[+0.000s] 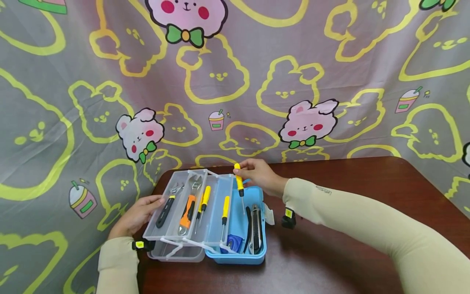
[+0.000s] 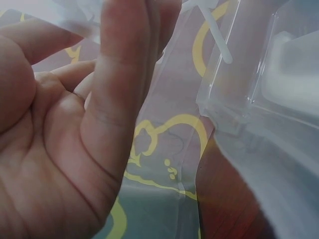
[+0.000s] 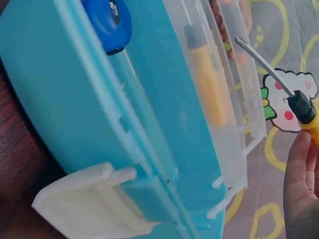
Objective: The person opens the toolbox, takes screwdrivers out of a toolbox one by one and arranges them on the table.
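A blue toolbox (image 1: 235,258) stands unfolded on the table, its clear trays (image 1: 170,232) swung out to the left. My right hand (image 1: 261,174) grips a yellow screwdriver (image 1: 239,179) by its handle above the blue base, the metal tip pointing down. In the right wrist view its cross-shaped tip (image 3: 241,43) shows. At the trays' left edge, my left hand (image 1: 137,214) holds the clear plastic rim between thumb and fingers. In the trays lie a black-handled adjustable wrench (image 1: 166,212), a larger wrench (image 1: 196,185), an orange utility knife (image 1: 187,214) and more yellow screwdrivers (image 1: 225,208).
A blue tape measure (image 3: 110,22), a grey-black utility knife (image 1: 256,230) and a thin black strip (image 1: 248,228) sit in the base. A white latch (image 1: 269,215) sticks out on its right side. Brown tabletop (image 1: 315,261) extends rightward; a patterned curtain (image 1: 253,81) hangs behind.
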A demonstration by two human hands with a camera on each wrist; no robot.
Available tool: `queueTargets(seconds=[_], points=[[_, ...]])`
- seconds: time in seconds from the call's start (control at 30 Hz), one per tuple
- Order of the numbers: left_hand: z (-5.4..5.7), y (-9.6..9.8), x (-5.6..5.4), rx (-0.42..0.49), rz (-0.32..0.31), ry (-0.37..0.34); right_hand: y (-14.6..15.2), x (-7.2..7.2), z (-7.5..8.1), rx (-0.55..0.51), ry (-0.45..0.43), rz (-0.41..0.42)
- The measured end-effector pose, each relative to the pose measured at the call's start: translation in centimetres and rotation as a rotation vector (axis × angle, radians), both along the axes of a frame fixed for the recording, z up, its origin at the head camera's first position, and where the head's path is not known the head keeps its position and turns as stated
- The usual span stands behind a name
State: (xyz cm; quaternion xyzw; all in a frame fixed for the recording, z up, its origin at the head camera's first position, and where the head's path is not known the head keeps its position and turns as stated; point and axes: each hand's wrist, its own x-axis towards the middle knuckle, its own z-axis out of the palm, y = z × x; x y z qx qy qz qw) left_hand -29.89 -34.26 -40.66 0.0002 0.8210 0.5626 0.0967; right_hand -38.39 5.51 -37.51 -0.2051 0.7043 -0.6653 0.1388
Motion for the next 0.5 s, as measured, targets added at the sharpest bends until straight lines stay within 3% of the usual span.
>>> queueTargets(seconds=[0.5], points=[[0.0,0.2,0.1,-0.012,0.018,0.006,2.9,0.0,-0.5,0.022,0.011,0.002]])
